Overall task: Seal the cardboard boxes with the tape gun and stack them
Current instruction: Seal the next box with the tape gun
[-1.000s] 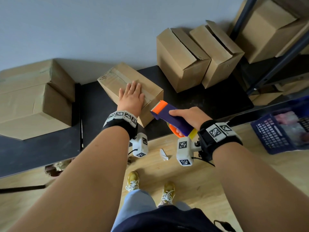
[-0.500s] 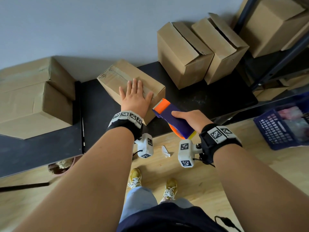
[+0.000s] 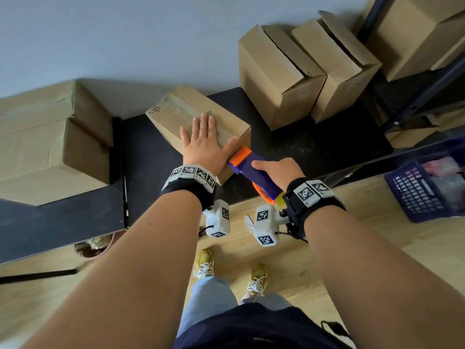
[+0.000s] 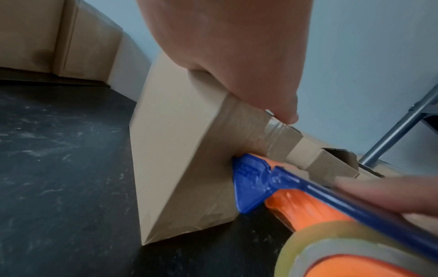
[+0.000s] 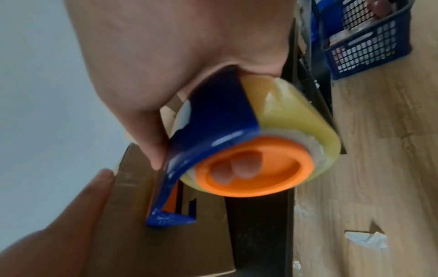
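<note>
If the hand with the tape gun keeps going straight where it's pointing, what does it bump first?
The right hand points its tape gun at the box under the left hand. The gun's nose already looks to be touching that box's near end.

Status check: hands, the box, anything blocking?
Left hand flat on box. Right hand grips tape gun, nose against box's near end. Nothing blocking.

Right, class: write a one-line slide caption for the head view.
Left hand flat on the box, right hand pressing the tape gun to its end.
</note>
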{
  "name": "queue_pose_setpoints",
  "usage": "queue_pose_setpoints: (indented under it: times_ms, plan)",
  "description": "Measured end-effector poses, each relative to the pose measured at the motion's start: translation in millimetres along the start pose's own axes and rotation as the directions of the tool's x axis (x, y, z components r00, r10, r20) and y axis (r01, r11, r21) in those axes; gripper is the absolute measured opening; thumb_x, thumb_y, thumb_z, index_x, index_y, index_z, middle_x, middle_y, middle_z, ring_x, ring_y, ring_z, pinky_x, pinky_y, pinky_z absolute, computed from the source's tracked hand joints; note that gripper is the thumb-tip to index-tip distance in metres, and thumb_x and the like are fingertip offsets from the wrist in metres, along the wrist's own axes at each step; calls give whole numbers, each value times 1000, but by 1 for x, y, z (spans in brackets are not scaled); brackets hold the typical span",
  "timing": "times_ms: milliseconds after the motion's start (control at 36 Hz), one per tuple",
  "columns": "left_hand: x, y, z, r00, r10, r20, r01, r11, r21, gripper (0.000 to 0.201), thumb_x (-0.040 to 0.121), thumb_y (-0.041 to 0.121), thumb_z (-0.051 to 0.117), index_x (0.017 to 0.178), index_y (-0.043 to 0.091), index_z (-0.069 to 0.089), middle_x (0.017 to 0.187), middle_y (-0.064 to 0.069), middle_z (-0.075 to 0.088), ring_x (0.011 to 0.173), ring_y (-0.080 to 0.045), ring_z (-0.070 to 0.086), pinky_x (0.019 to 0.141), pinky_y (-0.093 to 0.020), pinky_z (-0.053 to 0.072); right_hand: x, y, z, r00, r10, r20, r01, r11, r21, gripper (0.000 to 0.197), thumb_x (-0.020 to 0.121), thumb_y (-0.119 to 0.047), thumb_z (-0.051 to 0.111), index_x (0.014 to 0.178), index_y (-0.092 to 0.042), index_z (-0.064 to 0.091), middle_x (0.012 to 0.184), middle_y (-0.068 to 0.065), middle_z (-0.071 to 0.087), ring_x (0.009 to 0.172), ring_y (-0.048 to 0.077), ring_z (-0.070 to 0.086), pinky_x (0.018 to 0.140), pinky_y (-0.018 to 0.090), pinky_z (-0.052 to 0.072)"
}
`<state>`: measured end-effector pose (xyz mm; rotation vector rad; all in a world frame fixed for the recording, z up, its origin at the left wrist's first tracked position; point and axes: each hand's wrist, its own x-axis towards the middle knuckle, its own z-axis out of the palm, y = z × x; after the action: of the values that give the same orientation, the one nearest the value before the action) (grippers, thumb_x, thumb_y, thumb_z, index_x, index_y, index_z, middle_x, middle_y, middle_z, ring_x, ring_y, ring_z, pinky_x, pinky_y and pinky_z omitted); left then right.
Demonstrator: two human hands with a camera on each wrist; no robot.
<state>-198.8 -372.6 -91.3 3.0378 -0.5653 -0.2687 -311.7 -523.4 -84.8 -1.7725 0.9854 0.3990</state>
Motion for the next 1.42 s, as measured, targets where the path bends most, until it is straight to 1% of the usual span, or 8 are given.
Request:
queue_pose_setpoints:
  times_ms: [139, 278, 472, 722, 833, 1000, 1139, 1417]
  plan:
    - [2, 2, -2, 1000, -6, 12, 6, 1000, -6, 87, 90, 73, 7, 154, 14, -2, 162, -1, -9, 148, -18, -12, 117, -50, -11, 4, -12, 0, 999, 35, -12, -34, 997, 70, 60, 72, -49, 80, 113, -9, 61, 103, 10, 70, 89, 27, 69, 87, 40, 57]
    - [1, 2, -3, 1000, -12, 26, 13, 1000, -22, 86, 91, 71, 7, 154, 14, -2, 162, -1, -10, 148, -18, -13, 117, -50, -12, 3, -28, -13, 996, 44, 78, -50, 996, 73, 32, 80, -39, 77, 92, -13, 63, 85, 6, 69, 71, 18, 66, 56, 26, 45]
    - [0, 1, -2, 999, -14, 29, 13, 999, 30, 97, 85, 78, 13, 154, 13, -5, 161, -1, -11, 148, -19, -13, 117, -52, -9, 5, -21, -11, 984, 123, 125, -127, 992, 22, 26, 90, -29, 71, 79, -6, 62, 57, 8, 65, 46, 17, 59, 42, 21, 44]
    - [1, 10, 0, 999, -36, -2, 36, 993, 109, 90, 91, 68, 22, 153, 10, -7, 161, -6, -10, 148, -25, -10, 118, -54, -3, 5, -6, -17, 988, 148, 42, -151, 986, 76, 32, 81, -36, 79, 90, -7, 67, 77, 13, 74, 72, 27, 74, 82, 41, 61]
    - [-3, 8, 2, 999, -3, -42, 6, 998, 59, 84, 92, 68, 24, 154, 20, -7, 161, -7, -11, 148, -26, -10, 116, -58, -5, 5, -6, -22, 990, 139, 33, -141, 983, 115, 34, 84, -34, 77, 92, -2, 68, 66, 14, 73, 64, 26, 73, 76, 41, 63]
    - [-4, 12, 4, 992, 124, -28, -121, 989, 86, 60, 100, 53, 16, 153, 33, -5, 162, 3, -8, 148, -25, -9, 113, -64, -3, 0, -2, -25, 992, 124, 21, -125, 987, 97, 32, 88, -34, 74, 89, -3, 67, 59, 11, 70, 46, 19, 65, 44, 23, 54]
    - [0, 22, 4, 997, 79, -8, -78, 993, 90, 60, 102, 46, 18, 154, 26, -5, 162, 0, -9, 148, -30, -8, 113, -64, -1, -1, -4, -19, 992, 119, 32, -122, 989, 88, 32, 88, -36, 73, 87, -4, 65, 51, 8, 68, 51, 20, 67, 55, 28, 58]
    - [-3, 21, 10, 982, 181, -58, -178, 982, 63, 54, 104, 40, 17, 154, 27, -1, 162, 5, -4, 149, -20, -6, 115, -60, -2, -3, -4, -22, 996, 88, 6, -88, 993, 76, 32, 87, -36, 74, 82, -5, 65, 52, 8, 68, 49, 19, 66, 53, 27, 57]
